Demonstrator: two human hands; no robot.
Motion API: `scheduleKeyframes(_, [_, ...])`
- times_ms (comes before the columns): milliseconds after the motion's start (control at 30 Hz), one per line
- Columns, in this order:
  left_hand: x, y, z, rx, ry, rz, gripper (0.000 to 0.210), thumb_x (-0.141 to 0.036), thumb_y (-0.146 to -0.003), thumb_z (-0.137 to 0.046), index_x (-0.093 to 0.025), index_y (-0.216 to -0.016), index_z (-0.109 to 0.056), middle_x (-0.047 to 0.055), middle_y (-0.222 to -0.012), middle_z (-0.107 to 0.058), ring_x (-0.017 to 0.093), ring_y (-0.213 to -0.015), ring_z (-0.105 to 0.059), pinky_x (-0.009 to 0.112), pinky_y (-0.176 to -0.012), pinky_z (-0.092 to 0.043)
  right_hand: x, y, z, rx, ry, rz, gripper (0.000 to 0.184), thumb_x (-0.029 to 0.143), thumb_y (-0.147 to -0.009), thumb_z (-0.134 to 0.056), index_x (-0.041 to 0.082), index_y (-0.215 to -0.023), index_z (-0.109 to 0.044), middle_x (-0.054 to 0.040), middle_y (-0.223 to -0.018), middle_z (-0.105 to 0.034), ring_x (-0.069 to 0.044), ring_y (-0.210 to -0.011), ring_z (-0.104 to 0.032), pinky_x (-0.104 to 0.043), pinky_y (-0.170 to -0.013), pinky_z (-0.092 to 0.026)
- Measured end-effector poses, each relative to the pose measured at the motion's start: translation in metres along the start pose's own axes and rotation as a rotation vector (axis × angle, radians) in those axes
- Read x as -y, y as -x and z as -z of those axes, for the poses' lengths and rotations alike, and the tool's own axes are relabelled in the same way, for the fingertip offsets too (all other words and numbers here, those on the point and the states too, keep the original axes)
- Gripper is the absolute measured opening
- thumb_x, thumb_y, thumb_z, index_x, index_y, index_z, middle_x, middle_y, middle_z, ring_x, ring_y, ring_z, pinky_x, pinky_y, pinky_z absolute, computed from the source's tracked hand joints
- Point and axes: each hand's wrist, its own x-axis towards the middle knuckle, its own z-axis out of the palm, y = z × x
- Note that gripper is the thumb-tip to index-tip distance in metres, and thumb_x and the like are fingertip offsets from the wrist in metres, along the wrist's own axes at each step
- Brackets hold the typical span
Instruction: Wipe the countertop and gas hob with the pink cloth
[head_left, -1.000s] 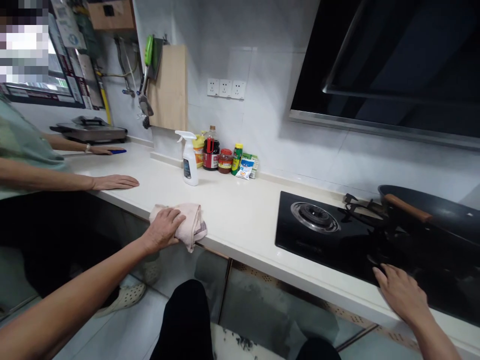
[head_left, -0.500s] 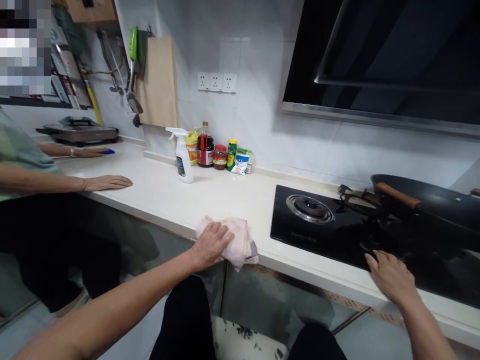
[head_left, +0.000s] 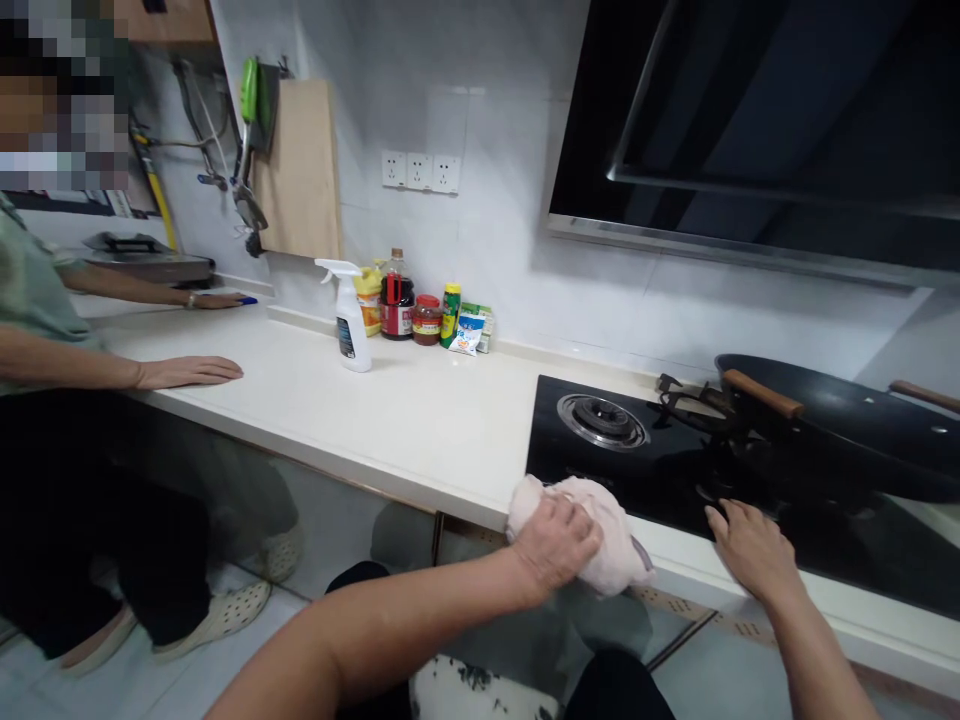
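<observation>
My left hand [head_left: 556,545] presses a pale pink cloth [head_left: 616,560] against the counter's front edge, its fingers curled over the fabric. Part of the cloth drapes down past that edge, beside the front left corner of the black gas stove [head_left: 671,500]. My right hand [head_left: 754,548] rests with fingers spread on the stove's front rim and the white counter lip, holding nothing. The white countertop [head_left: 427,420] stretches to the left of the stove.
A dark wok [head_left: 825,410] with wooden handles sits over the right burner. A white spray bottle [head_left: 351,325], a sauce bottle [head_left: 396,305] and a red-lidded jar [head_left: 427,322] stand toward the wall. At left, another person's hand [head_left: 191,372] lies on the counter. The range hood [head_left: 750,130] hangs above.
My left hand has slid the cloth rightward along the counter's front edge, up to the stove's corner. My right hand stays at the stove's rim. The other person's far hand has reached further right.
</observation>
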Motion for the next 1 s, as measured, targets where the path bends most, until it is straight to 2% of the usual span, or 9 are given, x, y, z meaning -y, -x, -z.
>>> scheduleKeyframes(133, [-0.027,-0.024,-0.010,-0.092,-0.007,-0.031,0.026,-0.026,-0.102,-0.044,-0.019,-0.124,-0.056,0.012,-0.110,-0.065,0.028,-0.103,-0.061,0.052,-0.090,-0.045,-0.002,-0.001,-0.004,-0.013,0.014,0.014,0.073,0.055,-0.097,-0.017,0.013,-0.139,-0.059,-0.0159,-0.147,-0.053,-0.038,-0.132,-0.050,-0.054,-0.110,-0.040])
scheduleKeyframes(267, [-0.019,-0.022,-0.001,-0.039,0.066,-0.064,0.030,-0.025,-0.100,-0.048,-0.016,-0.129,-0.053,0.014,-0.114,-0.064,0.028,-0.103,-0.061,0.052,-0.093,-0.044,-0.003,-0.001,-0.006,-0.049,-0.012,0.031,0.070,0.054,-0.098,-0.018,0.014,-0.138,-0.061,-0.0147,-0.146,-0.054,-0.036,-0.131,-0.052,-0.053,-0.109,-0.041])
scheduleKeyframes(400, [0.010,-0.007,0.022,0.175,0.216,-0.074,0.060,-0.035,-0.088,-0.069,-0.016,-0.139,-0.045,0.017,-0.124,-0.060,0.032,-0.110,-0.057,0.052,-0.097,-0.044,-0.003,-0.002,-0.009,-0.076,-0.037,0.030,0.067,0.054,-0.098,-0.021,0.016,-0.136,-0.062,-0.0140,-0.145,-0.055,-0.035,-0.131,-0.052,-0.052,-0.109,-0.042])
scheduleKeyframes(533, [0.050,0.017,0.042,0.374,0.329,0.027,0.084,-0.033,-0.071,-0.084,-0.021,-0.143,-0.041,0.018,-0.139,-0.052,0.035,-0.124,-0.050,0.050,-0.102,-0.041,-0.003,-0.003,-0.012,-0.078,-0.058,0.029,0.069,0.055,-0.097,-0.021,0.016,-0.136,-0.062,-0.0134,-0.145,-0.055,-0.036,-0.132,-0.052,-0.053,-0.110,-0.041])
scheduleKeyframes(733, [0.127,0.069,0.057,0.374,0.374,0.255,0.095,-0.041,-0.059,-0.091,-0.027,-0.143,-0.049,0.013,-0.147,-0.051,0.036,-0.133,-0.046,0.051,-0.112,-0.033,-0.008,-0.003,-0.010,-0.092,-0.125,0.025,0.067,0.055,-0.094,-0.026,0.015,-0.131,-0.066,-0.0152,-0.140,-0.058,-0.037,-0.131,-0.052,-0.056,-0.108,-0.043])
scheduleKeyframes(800, [0.149,0.079,0.061,0.402,0.393,0.308,0.096,-0.050,-0.058,-0.090,-0.028,-0.144,-0.051,0.013,-0.149,-0.051,0.037,-0.135,-0.046,0.054,-0.113,-0.031,0.009,0.001,0.000,-0.146,-0.176,0.025,0.062,0.053,-0.093,-0.031,0.017,-0.125,-0.069,-0.0160,-0.135,-0.060,-0.037,-0.126,-0.056,-0.057,-0.105,-0.045])
scheduleKeyframes(867, [0.163,0.082,0.061,0.468,0.426,0.335,0.100,-0.060,-0.058,-0.086,-0.029,-0.146,-0.051,0.014,-0.153,-0.048,0.040,-0.139,-0.043,0.058,-0.114,-0.029,0.047,0.011,0.018,-0.238,-0.293,0.121,0.055,0.052,-0.093,-0.035,0.019,-0.120,-0.070,-0.0164,-0.130,-0.062,-0.035,-0.122,-0.058,-0.055,-0.106,-0.045])
scheduleKeyframes(933, [0.169,0.079,0.059,0.526,0.466,0.336,0.105,-0.068,-0.058,-0.083,-0.029,-0.149,-0.048,0.016,-0.158,-0.043,0.043,-0.143,-0.038,0.063,-0.116,-0.025,0.106,0.029,0.043,-0.282,-0.488,0.362,0.048,0.049,-0.096,-0.038,0.021,-0.118,-0.069,-0.0145,-0.128,-0.063,-0.030,-0.123,-0.058,-0.050,-0.109,-0.044])
scheduleKeyframes(1000, [0.170,0.076,0.054,0.541,0.510,0.323,0.109,-0.073,-0.058,-0.081,-0.029,-0.152,-0.046,0.017,-0.161,-0.039,0.045,-0.146,-0.034,0.065,-0.118,-0.021,0.174,0.053,0.071,-0.234,-0.617,0.617,0.041,0.044,-0.100,-0.040,0.024,-0.125,-0.065,-0.0130,-0.134,-0.060,-0.027,-0.127,-0.055,-0.047,-0.110,-0.043])
